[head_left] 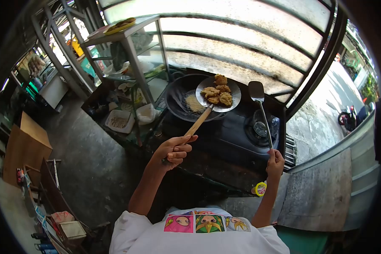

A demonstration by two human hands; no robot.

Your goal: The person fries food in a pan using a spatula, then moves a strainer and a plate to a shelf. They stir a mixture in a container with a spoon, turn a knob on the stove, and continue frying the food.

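My left hand (173,151) is closed around the wooden handle of a wide skimmer (229,84). Several browned fritters (216,92) rest on its round metal head, which is over the right side of a dark wok (172,100). In the wok's oil, a paler piece of batter (194,103) is bubbling. With the fingers of my right hand (275,164) wrapped round its long handle, a metal spatula (256,90) points away from me. Its blade is raised above the back of the black stove (224,134), to the right of the skimmer.
A glass display cabinet (129,55) stands left of the wok, with a plate of food (120,25) on top. Near its base are a white tub (120,121) and a clear plastic container (146,114). A second burner (258,129) lies under the spatula. A yellow-lidded item (260,189) sits by my right forearm.
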